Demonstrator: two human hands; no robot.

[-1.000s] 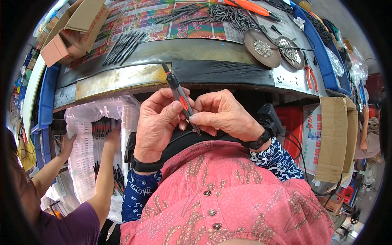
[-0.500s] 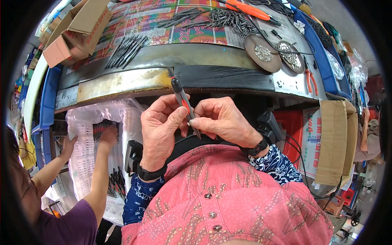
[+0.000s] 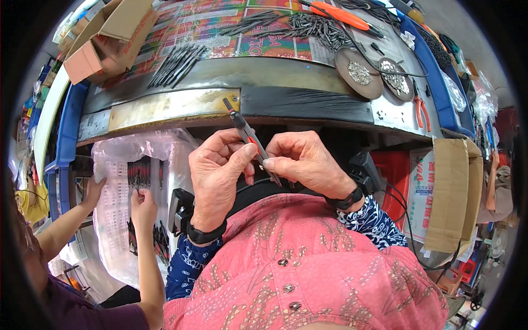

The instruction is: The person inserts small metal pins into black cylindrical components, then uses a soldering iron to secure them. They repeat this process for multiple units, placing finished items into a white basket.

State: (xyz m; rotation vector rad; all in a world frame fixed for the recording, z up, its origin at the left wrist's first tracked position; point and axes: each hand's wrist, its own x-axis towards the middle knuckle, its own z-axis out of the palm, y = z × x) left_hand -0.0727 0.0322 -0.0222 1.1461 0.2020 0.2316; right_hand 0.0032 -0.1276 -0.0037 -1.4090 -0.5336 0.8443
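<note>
A slim, pen-shaped tool, black and grey with a red patch and a pointed lower end, slants between my hands in front of the bench. My left hand pinches its middle between thumb and fingers. My right hand is closed near the lower part, thumb and forefinger pressed at a small shiny piece against the tool's side. The fingers mostly hide that piece.
On the bench lie a row of black sticks, a heap of black parts, an orange-handled tool, dishes of small metal pieces and red-handled pliers. At left, a co-worker's hands reach into a plastic-lined crate.
The tool has tilted further, its lower tip shifting to the right. My grip stays much the same. The co-worker's nearer hand has drawn back a little toward the crate's middle.
</note>
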